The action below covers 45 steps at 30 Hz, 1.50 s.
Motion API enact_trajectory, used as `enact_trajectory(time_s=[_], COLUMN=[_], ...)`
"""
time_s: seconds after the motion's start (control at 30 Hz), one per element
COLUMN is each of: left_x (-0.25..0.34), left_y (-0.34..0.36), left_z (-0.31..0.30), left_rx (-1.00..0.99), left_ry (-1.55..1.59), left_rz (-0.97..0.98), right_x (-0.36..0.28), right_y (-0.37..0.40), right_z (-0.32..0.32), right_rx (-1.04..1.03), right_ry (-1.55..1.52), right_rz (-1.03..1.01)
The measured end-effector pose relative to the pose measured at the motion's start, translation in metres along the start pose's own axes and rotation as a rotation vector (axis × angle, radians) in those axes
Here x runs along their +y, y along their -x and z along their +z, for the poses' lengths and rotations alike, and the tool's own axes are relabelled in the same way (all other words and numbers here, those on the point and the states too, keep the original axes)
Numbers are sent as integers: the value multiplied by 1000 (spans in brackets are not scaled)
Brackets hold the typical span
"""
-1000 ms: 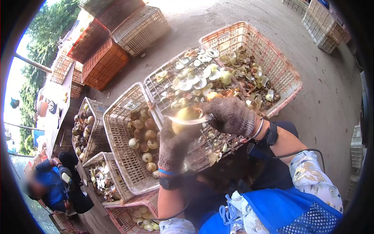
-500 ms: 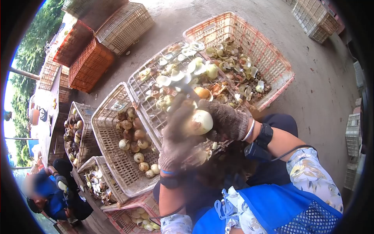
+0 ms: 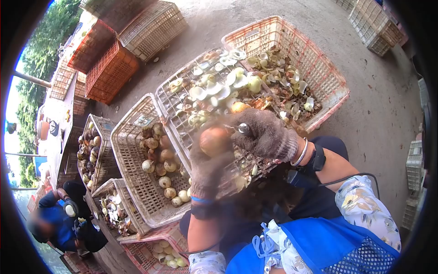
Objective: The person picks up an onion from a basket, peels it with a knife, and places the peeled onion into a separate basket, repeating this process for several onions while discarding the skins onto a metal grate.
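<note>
My left hand (image 3: 207, 166), in a dirty knitted glove and blurred by motion, is closed around a brown-skinned onion (image 3: 215, 140). Close by on the right, my gloved right hand (image 3: 267, 137) grips what looks like a small knife; its metal end (image 3: 244, 129) shows between the fingers, and the rest is mostly hidden. Both hands are above a grid-topped crate (image 3: 171, 119) strewn with pale onion layers (image 3: 214, 89) and brown skins. One more onion (image 3: 240, 107) lies just beyond my right hand.
A crate of peelings (image 3: 326, 98) stands ahead. To my left are a crate of onions (image 3: 132, 182), another holding trimmings (image 3: 114, 210), and a red-rimmed crate with pale onions (image 3: 137, 255). Orange crates (image 3: 109, 75) are stacked farther off. A person in blue (image 3: 61, 223) works at lower left.
The pale, partly peeled onion in my left hand is gone from view, and a brown-skinned one is there now. My right hand has turned, showing the metal end. The view has shifted slightly.
</note>
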<state>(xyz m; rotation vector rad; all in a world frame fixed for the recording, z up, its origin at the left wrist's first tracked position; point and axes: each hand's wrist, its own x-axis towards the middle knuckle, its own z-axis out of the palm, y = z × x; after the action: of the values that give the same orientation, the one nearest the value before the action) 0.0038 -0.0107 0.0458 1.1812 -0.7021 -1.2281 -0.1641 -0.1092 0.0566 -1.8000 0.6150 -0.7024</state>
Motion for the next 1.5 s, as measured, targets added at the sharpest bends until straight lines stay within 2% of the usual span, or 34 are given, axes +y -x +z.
enact_trajectory(time_s=[0.03,0.07,0.1,0.17,0.23,0.27,0.4,0.5,0.57,0.63,0.7,0.77,0.83,0.87,0.9,0.93,0.97,1.0,1.03,1.1,1.13,1.17,1.23,1.37,1.5], left_x=[7,13,17,15,9,17,3,1,-4,-4,-4,-4,-9,-14,-19,-18,-19,-26,-24,-18,-8,5,24,17,10], left_y=[0,0,-2,-6,-10,-8,-11,-11,-10,-7,-5,-3,-10,-14,-16,-19,-20,-21,-21,-20,-16,-14,-8,-7,-7], left_z=[4,9,12,4,4,10,13,19,18,17,14,14,12,-2,-7,-6,-5,-9,-12,-18,-19,-8,16,-3,-6], left_rx=[0,32,64,16,46,32,44,39,6,3,-7,-36,-35,-101,-94,-7,81,112,120,66,1,3,218,179,186], left_ry=[-1,-74,-147,-210,-546,-504,-455,-611,-417,-450,-510,-41,-121,-885,-891,-902,-911,-639,-642,-441,-60,-62,173,97,123], left_rz=[1,16,31,67,112,17,11,46,32,71,135,8,26,323,326,334,341,325,329,200,146,153,184,226,235], right_x=[7,14,15,3,-3,-1,9,28,49,79,86,64,56,38,27,27,22,16,13,10,8,4,-7,-2,-2], right_y=[0,-6,-3,2,2,2,2,2,0,-3,5,11,9,7,6,5,7,6,5,4,3,4,8,10,10], right_z=[-4,-6,-8,-13,-16,-18,-27,-32,-39,-53,-55,-45,-31,-26,-21,-12,-11,-8,-4,3,5,6,5,14,20], right_rx=[26,113,116,-5,-42,-60,-68,-20,-112,-91,-38,196,244,177,109,136,81,60,41,-9,-55,-57,-140,-182,-174], right_ry=[426,457,456,673,748,774,818,800,885,991,941,607,571,405,240,96,126,54,-20,-139,-254,-253,-37,119,136], right_rz=[-162,-421,-419,-330,-302,-313,-332,-410,-56,253,305,232,173,276,372,303,284,285,288,292,302,294,219,78,59])
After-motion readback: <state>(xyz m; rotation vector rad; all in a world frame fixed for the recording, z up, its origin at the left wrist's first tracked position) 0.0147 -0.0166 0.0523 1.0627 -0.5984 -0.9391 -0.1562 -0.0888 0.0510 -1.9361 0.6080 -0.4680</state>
